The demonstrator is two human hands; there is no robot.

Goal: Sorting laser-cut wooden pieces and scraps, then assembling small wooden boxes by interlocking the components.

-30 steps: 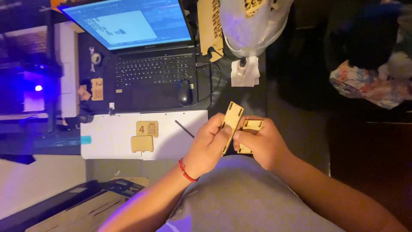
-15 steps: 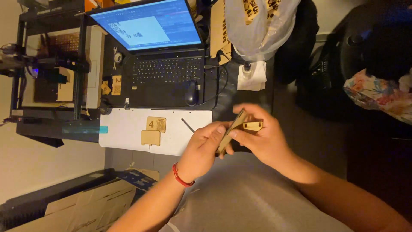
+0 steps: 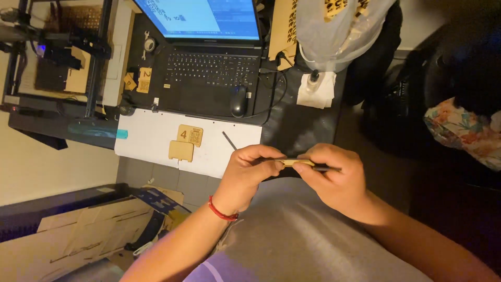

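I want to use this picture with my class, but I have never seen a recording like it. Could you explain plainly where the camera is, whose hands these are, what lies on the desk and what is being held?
The camera sits on a person's head and looks down, so you see their own arms and lap. No robot is involved. The left hand, with a red band at the wrist, and the right hand meet in front of the body. Together they pinch a thin wooden piece, seen edge-on; its exact shape cannot be made out. On the desk lies a white sheet with two small wooden tags and a thin dark stick on it. Behind it stands an open laptop with a mouse. At far left is a dark framed machine, and a clear plastic bag stands at the top.
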